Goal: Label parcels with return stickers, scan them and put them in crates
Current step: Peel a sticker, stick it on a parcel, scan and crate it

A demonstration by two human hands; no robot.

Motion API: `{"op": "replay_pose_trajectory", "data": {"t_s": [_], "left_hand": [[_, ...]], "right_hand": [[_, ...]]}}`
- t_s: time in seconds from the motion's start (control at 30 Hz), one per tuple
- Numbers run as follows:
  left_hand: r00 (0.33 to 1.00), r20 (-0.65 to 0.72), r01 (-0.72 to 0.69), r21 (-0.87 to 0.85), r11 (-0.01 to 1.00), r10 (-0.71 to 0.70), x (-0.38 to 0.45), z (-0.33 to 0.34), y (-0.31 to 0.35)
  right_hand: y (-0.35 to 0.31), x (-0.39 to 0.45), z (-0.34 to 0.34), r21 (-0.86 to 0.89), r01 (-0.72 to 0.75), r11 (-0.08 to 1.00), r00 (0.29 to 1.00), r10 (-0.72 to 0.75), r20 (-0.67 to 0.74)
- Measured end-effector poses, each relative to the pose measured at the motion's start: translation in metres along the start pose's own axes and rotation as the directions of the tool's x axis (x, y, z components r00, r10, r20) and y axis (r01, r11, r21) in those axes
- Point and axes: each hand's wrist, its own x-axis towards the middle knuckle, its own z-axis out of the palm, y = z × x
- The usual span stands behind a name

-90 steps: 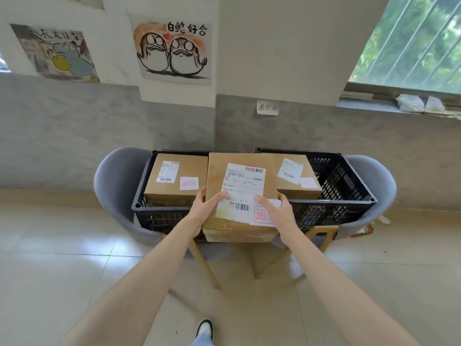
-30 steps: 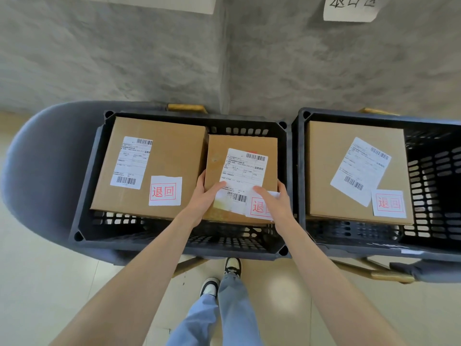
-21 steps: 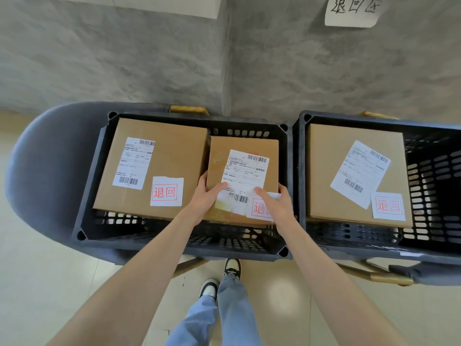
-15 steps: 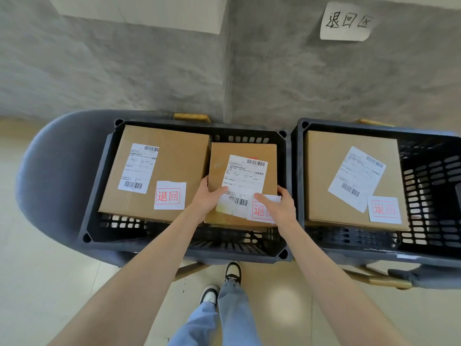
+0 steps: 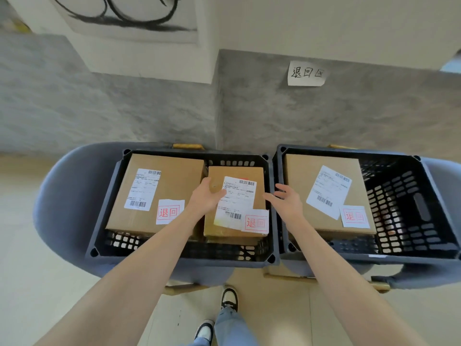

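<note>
Two black slotted plastic crates sit side by side on grey rounded chairs (image 5: pixel 57 196) against a mottled grey wall, where a handwritten paper note (image 5: pixel 306 73) is stuck. The left crate (image 5: pixel 174 255) holds a large cardboard box (image 5: pixel 174 181) on its left and the smaller parcel (image 5: pixel 237 203) on its right, each with a white shipping label and a red-printed return sticker. The right crate (image 5: pixel 409 216) holds another labelled box (image 5: pixel 314 171). The left hand (image 5: pixel 207 196) rests on the smaller parcel's far left corner, fingers loosely bent. The right hand (image 5: pixel 287 203) hovers just right of it, fingers spread, holding nothing.
</note>
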Motion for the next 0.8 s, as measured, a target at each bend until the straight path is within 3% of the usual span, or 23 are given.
{"op": "replay_pose_trajectory", "data": {"t_s": [0.27, 0.43, 0.67, 0.8], "left_hand": [[0.95, 0.053, -0.313, 0.228, 0.922, 0.309, -0.044, -0.027, 0.052], [0.888, 0.096, -0.454, 0.341, 0.824, 0.449, -0.074, -0.037, 0.06], [0.75, 0.184, -0.613, 0.555, 0.563, 0.635, -0.125, -0.043, 0.057], [0.627, 0.302, -0.71, 0.599, 0.369, 0.718, -0.165, -0.02, 0.049]], "right_hand": [[-0.046, -0.059, -0.029, -0.127, 0.207, 0.97, 0.972, -0.219, -0.085], [-0.053, -0.105, -0.041, -0.226, 0.255, 0.94, 0.942, -0.295, -0.161], [-0.024, -0.173, -0.052, -0.421, 0.181, 0.889, 0.899, -0.323, -0.296], [0.017, -0.234, -0.058, -0.488, 0.096, 0.867, 0.845, -0.33, -0.421]]}}
